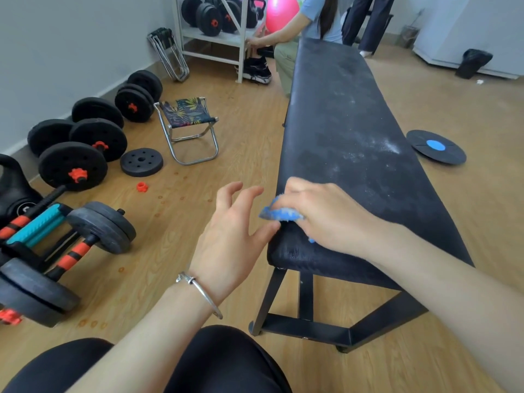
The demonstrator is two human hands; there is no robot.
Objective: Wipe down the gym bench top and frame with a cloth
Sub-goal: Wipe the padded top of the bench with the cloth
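Cloth [279, 214] bunched under right hand [320, 214] grip.

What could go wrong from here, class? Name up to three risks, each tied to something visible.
1. The cloth is bunched small under the right hand, so narrow strokes may miss the white dust farther along the bench top.
2. Dust swept off the edge may land on the frame below.
3. The dumbbells lie close by on the floor: a likely trip hazard.
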